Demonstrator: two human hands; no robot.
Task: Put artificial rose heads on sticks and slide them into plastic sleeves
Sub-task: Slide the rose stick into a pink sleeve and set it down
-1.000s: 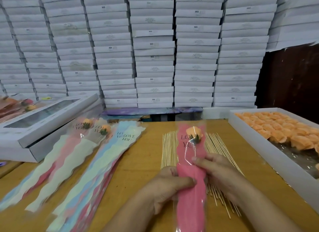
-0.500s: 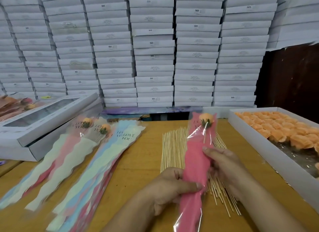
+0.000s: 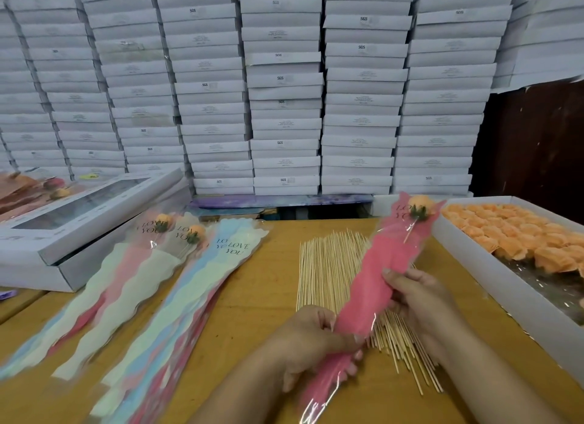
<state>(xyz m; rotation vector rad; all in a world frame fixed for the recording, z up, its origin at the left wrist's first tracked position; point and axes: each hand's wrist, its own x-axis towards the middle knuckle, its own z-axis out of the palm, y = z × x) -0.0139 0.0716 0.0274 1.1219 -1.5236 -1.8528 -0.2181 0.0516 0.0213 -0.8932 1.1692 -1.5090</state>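
Note:
A pink plastic sleeve slants up to the right above the table, with an orange rose head on a thin stick near its top. My left hand grips the sleeve's lower part. My right hand holds its middle from the right side. Under the sleeve lies a spread of wooden sticks. A white box of orange rose heads stands at the right.
A pile of pastel sleeves and two sleeved roses lie on the left of the wooden table. A windowed white box sits at far left. Stacked white boxes form a wall behind.
The sleeved rose has risen off the table and swung to the right, its top now near the rose box. Both hands kept their hold and shifted with it.

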